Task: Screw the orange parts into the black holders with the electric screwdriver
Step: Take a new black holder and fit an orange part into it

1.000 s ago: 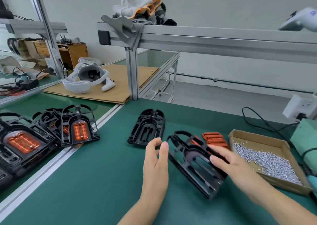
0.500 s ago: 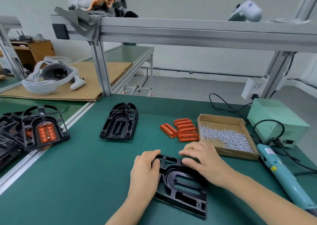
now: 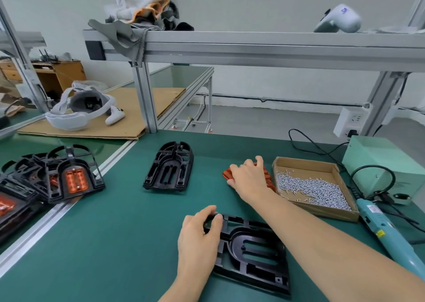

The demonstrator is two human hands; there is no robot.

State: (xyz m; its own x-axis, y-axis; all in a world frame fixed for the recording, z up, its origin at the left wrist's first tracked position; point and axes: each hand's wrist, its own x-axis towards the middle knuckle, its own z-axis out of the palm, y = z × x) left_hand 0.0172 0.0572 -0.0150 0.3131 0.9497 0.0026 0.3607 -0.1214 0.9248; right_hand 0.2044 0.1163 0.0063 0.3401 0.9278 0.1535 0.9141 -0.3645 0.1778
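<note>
Head view, on green mat [image 3: 96,244]: left hand [image 3: 197,239] grips holder [image 3: 255,251] at 6 o'clock; right hand [image 3: 249,175] covers orange parts [image 3: 226,174] at 1 o'clock, grip unclear. Screw box [image 3: 322,209], screwdriver [image 3: 391,232] at 3 o'clock.

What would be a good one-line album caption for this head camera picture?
Left hand steadies an empty black holder while the right hand reaches onto the orange parts beside a box of screws.

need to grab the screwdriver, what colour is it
Teal, with a yellow label; the screwdriver shows best in the head view.
</note>
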